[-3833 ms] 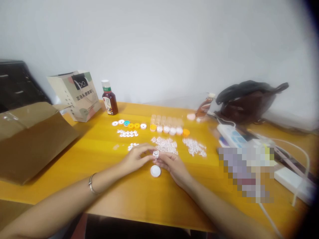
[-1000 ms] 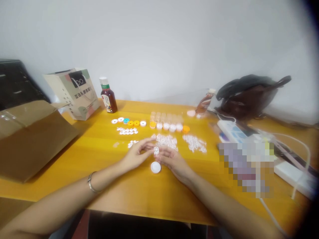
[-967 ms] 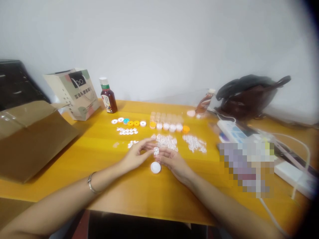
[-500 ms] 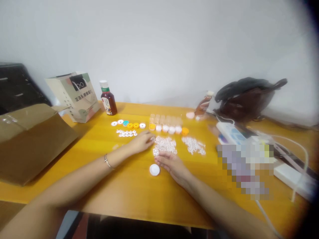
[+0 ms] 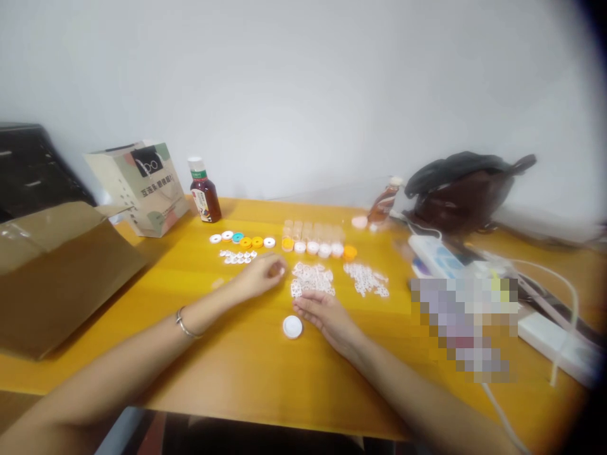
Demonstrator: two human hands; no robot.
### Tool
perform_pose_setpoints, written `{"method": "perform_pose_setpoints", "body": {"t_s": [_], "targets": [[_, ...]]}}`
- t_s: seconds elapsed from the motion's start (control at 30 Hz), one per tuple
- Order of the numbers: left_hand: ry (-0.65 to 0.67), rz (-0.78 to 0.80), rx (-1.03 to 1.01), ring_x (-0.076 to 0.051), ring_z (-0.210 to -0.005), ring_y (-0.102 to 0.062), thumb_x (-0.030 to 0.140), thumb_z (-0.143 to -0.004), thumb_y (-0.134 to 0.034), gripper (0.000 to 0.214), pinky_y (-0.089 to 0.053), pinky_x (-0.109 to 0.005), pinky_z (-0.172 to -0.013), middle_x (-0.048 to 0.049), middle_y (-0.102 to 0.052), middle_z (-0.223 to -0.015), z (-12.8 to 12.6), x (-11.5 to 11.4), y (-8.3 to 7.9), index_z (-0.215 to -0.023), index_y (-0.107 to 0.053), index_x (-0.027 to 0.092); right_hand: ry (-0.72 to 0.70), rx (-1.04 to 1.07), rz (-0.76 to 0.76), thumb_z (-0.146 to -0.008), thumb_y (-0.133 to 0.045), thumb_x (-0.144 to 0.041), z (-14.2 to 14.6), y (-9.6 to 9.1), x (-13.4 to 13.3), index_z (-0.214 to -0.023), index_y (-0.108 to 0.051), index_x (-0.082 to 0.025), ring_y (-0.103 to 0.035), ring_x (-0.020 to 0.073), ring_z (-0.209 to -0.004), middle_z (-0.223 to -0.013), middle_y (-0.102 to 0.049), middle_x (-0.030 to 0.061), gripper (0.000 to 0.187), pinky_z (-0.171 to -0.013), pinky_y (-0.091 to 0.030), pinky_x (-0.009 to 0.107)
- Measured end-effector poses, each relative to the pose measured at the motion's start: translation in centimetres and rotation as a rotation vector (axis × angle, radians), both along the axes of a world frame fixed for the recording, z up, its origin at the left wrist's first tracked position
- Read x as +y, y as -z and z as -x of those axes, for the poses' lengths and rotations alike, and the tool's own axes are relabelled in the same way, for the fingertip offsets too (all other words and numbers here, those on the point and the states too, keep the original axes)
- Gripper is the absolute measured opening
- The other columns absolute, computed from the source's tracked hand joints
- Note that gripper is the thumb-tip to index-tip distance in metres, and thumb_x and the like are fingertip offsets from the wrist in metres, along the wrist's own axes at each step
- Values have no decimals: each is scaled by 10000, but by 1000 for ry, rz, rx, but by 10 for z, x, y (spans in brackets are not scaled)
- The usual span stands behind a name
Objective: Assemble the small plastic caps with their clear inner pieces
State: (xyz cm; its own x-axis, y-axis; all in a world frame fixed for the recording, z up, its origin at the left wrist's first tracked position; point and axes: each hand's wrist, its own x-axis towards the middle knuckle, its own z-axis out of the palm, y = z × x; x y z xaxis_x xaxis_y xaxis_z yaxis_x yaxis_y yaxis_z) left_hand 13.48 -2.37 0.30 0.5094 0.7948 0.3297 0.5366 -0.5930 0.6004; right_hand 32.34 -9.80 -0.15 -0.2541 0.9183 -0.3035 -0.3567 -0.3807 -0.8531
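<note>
My left hand [image 5: 262, 275] hovers over the yellow table [image 5: 246, 360] with its fingers curled in a pinch, just left of a pile of small white ring pieces [image 5: 313, 278]. What it pinches is too small to make out. My right hand [image 5: 326, 313] lies flat on the table with fingers stretched out, below that pile. A round white cap [image 5: 293, 327] lies just left of its fingertips. A short stack of white pieces [image 5: 296, 290] stands at the pile's near-left edge, between the two hands.
Farther back are a second white pile [image 5: 367, 280], a small white cluster [image 5: 237, 256], a row of coloured discs [image 5: 241, 240] and capped little jars [image 5: 315, 243]. A brown bottle [image 5: 203, 193], paper bag [image 5: 142, 186], cardboard box [image 5: 52, 272], handbag [image 5: 465, 189] and power strip [image 5: 436, 256] ring the table.
My left hand left the stack both hands held, reached up to the pile and drew back a little. The stack now stands by the pile; my right hand lies flat.
</note>
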Motion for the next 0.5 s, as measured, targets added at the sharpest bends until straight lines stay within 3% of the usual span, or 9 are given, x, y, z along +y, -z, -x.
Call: {"method": "perform_pose_setpoints", "body": {"t_s": [0.17, 0.37, 0.5], "targets": [[-10, 108, -106, -128, -752, -538, 131, -722, -521, 122, -445, -249, -670, -29, -560, -842, 6, -16, -4, -842, -529, 155, 7, -16, -8, -571, -772, -213, -1, -2, 0, -739, -615, -165, -636, 110, -694, -755, -680, 17, 235, -763, -498, 256], [261, 344, -260, -111, -759, -554, 197, -762, -574, 77, -452, -262, -744, -27, -580, -799, 10, -28, -22, -807, -540, 144, -24, -37, -3, -577, -767, -213, -1, -5, -1, -738, -633, -154, -618, 86, -648, -726, -673, 6, 218, -723, -492, 219], [259, 455, -378, -111, -759, -579, 212, -746, -618, 165, -471, -272, -748, -37, -606, -821, 7, -28, -24, -885, -561, 144, -12, -51, -7, -577, -766, -220, 0, -5, -1, -726, -647, -155, -616, 87, -652, -719, -671, 6, 201, -721, -487, 219]]}}
